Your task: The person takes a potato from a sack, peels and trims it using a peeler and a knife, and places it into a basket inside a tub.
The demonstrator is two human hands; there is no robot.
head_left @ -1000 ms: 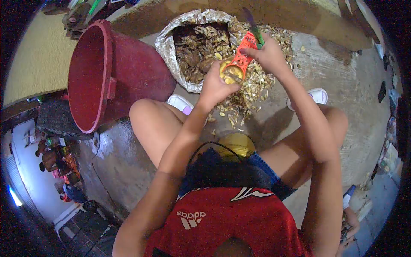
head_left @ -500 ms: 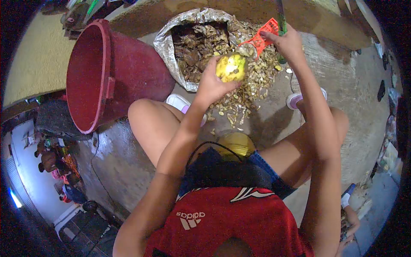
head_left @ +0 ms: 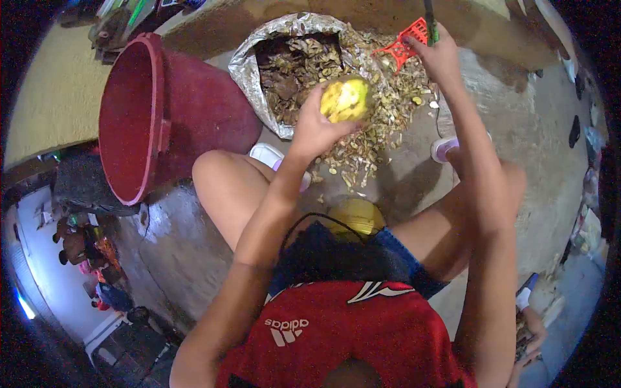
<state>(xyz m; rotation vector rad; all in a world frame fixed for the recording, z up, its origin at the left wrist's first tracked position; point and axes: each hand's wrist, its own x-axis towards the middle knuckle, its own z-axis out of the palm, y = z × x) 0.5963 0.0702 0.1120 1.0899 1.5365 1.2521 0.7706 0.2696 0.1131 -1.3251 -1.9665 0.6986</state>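
Tub (head_left: 210, 107) L of sack (head_left: 244, 72), prob. touching.

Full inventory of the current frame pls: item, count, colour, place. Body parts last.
Fruit or vegetable: 1, yellow-green, in left hand
Slotted tool: 1, orange, in right hand
Knife: 1, green handle, same hand
Peelings: many, pale to brown, on floor and in sack
Sack: 1, whitish, open, beside tub
Tub: 1, dark red, tipped, left
Container: 1, yellow, between thighs
Lamp: 1, bluish-white, far left
Floor: 1, grey, below
Background people: count unclear, far left and lower right
Left hand: 1, centre
Right hand: 1, upper right
Shoes: 2, white and lilac, one per side
Shirt: 1, red, bottom
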